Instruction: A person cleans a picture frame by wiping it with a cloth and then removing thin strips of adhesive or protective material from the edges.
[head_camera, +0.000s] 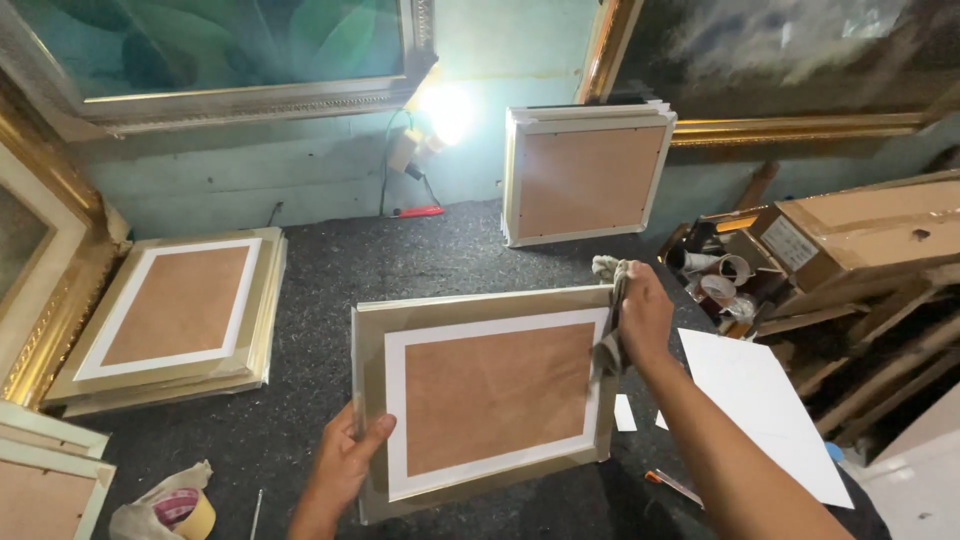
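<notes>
A pale gold picture frame (480, 395) with a white inner border and a brown backing board is held tilted above the dark worktable (320, 300), back side toward me. My left hand (350, 455) grips its lower left edge. My right hand (640, 315) clutches a crumpled grey cloth (608, 300) against the frame's upper right corner.
A stack of similar frames (175, 315) lies at the left, and more frames (585, 175) lean on the back wall beside a bright lamp (445, 110). A tape roll (190, 512) sits at the front left, a white sheet (765, 405) at the right, with wooden strips and boxes (850, 240) beyond.
</notes>
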